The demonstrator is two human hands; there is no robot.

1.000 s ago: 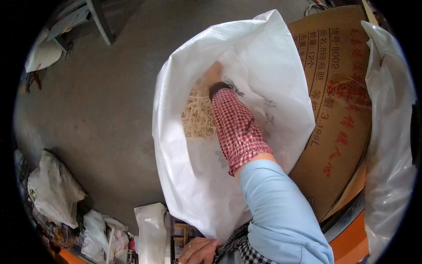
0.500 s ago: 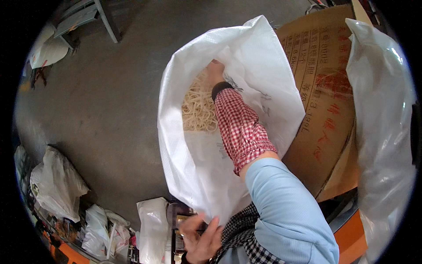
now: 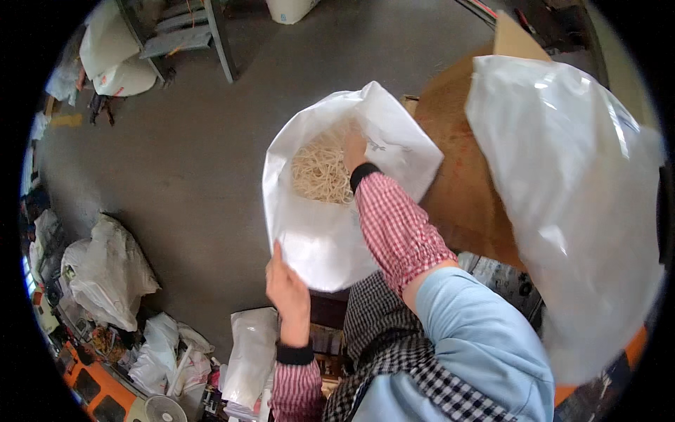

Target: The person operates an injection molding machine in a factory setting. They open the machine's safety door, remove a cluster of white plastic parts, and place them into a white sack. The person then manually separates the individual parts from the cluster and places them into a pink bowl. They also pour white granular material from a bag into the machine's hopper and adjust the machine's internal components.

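A tall white sack [image 3: 316, 260] stands gaping in front of me. Deep inside lies a tangled heap of thin cream-coloured loops or strands [image 3: 323, 172]; their exact kind I cannot make out. My right hand [image 3: 356, 146] reaches down into it, against the far right side of the heap; its fingers are blurred and hidden in the sack. At the near left rim, my left hand [image 3: 288, 292] grips the sack's edge, one finger pointing up along the outside. Red-and-white checked sleeve covers are on both forearms.
Right of the sack stands a large brown cardboard box [image 3: 464, 197], partly covered by a shiny translucent plastic bag [image 3: 562, 183]. More bags [image 3: 109, 274] and a white package [image 3: 249, 352] lie at the lower left. A metal step frame [image 3: 183, 42] is at the upper left.
My left hand has moved up from below the sack to its near left rim. The sack's mouth appears lower and smaller. The view has shifted; my right hand stays inside.
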